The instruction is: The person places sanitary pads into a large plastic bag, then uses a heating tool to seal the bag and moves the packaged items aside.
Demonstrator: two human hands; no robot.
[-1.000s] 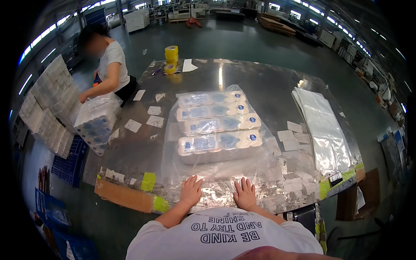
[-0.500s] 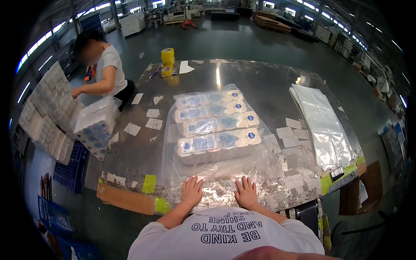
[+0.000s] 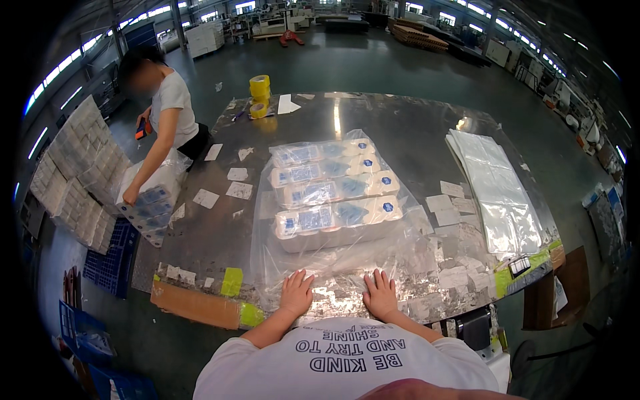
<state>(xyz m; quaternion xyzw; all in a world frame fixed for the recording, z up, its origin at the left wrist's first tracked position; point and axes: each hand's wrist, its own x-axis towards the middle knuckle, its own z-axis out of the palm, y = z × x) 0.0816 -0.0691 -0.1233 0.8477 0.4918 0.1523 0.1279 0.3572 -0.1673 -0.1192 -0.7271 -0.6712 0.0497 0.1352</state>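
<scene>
Bright overhead factory light, white glare on the metal table point(image 3: 400, 127), dark, strongly bent fisheye rim.

Clear plastic bag point(image 3: 333, 257), flat on the metal table, apparently holding four wrapped tissue-roll packs point(image 3: 331, 189), open end nearest.

Glossy metal surface point(image 3: 400, 127), reflective and smooth; clear, crinkled plastic bag point(image 3: 333, 260) over plastic-wrapped paper rolls point(image 3: 333, 193); matt paper slips point(image 3: 440, 203); stacked film bags point(image 3: 497, 187), probably plastic.

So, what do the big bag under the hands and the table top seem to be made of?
Big bag: thin clear plastic film, probably; glossy, wrinkled, and the packs of rolls show through. Table top: likely sheet metal, grey and smooth, mirroring the ceiling lights.
</scene>
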